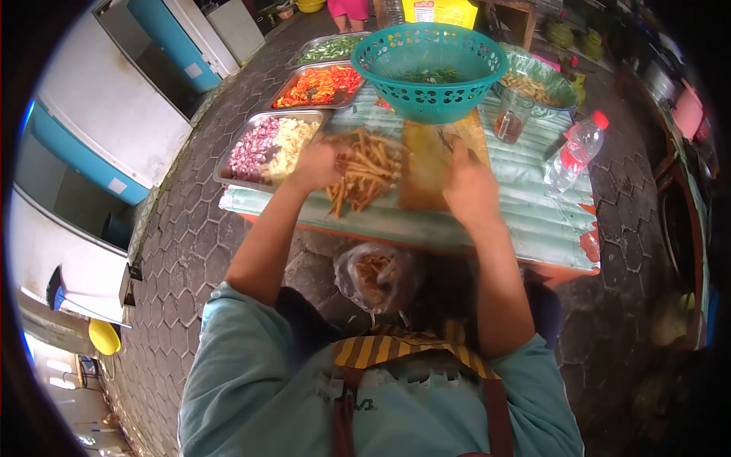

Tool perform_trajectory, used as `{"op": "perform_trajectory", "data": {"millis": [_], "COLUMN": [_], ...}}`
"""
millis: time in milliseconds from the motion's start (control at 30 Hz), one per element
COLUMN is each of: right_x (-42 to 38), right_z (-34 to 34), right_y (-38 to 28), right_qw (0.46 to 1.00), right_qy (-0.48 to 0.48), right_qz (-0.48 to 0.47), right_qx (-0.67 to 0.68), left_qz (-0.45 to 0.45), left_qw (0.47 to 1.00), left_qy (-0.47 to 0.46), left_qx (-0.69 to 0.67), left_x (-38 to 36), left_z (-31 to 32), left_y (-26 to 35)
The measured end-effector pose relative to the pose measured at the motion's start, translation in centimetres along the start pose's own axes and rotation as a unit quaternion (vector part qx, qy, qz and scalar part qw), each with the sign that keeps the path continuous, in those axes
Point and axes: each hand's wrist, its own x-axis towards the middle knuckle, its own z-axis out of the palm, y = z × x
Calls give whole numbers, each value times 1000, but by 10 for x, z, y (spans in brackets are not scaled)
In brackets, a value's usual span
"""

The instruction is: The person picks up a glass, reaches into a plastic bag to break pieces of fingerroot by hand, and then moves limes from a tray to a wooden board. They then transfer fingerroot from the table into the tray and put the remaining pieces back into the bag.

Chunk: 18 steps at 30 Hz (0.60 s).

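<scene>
A pile of thin, brown, finger-like roots (371,169) lies on the table. My left hand (318,162) is at the left side of this pile, its fingers too blurred to show whether they grip any. Beside the pile is a worn wooden cutting board (423,179). Over the board's right side, my right hand (468,185) is closed around a small knife (445,140), its blade pointing away from me. A clear plastic bag (376,276) holding more brown pieces sits below the table edge, between my legs.
Metal trays hold chopped shallots and garlic (263,147), cut red chillies (318,85) and green chillies (330,49). A teal colander (430,99) with green leaves stands behind the board. At right are a glass (512,116), a water bottle (576,152) and a basin (563,93). Someone in pink stands beyond.
</scene>
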Motion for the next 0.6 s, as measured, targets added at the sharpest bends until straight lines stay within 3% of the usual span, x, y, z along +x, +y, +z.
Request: {"op": "perform_trajectory", "data": {"millis": [167,233,267,333,367,400,433,467,500,567,600], "right_x": [-1,-3,-4,-4,-5,-4,-4,-6,-6,-6,-8], "right_z": [1,-1,-4,-6,-3,-2,-2,-3,-3,2,1], "right_y": [-3,-6,-8,-11,-11,-12,-15,-19,-22,-26,-33], "right_qw": [1000,1000,1000,1000,999,999,999,996,991,983,979], "right_qy": [17,19,18,19,9,1,7,-8,-24,-46,-86], "right_qz": [-11,-15,-10,-10,-8,-8,-17,-30,-42,-58,-57], "right_qx": [-2,-3,8,16,30,44,41,83,124,166,175], "left_qz": [18,-7,-10,-104,-105,-137,-160,-193,-187,-133,-136], "left_qw": [999,999,999,971,970,909,816,752,752,609,605], "left_qy": [36,-42,-39,-12,-5,36,76,69,78,65,45], "left_qx": [0,18,13,-216,-219,-392,-550,-626,-627,-779,-783], "left_x": [-3,-1,-1,-1,0,2,2,0,-3,-4,-6], "left_z": [2,-9,-9,-12,-11,-13,-23,-34,-37,-43,-52], "left_y": [-4,-3,-6,-12,-13,-11,-2,7,11,21,32]}}
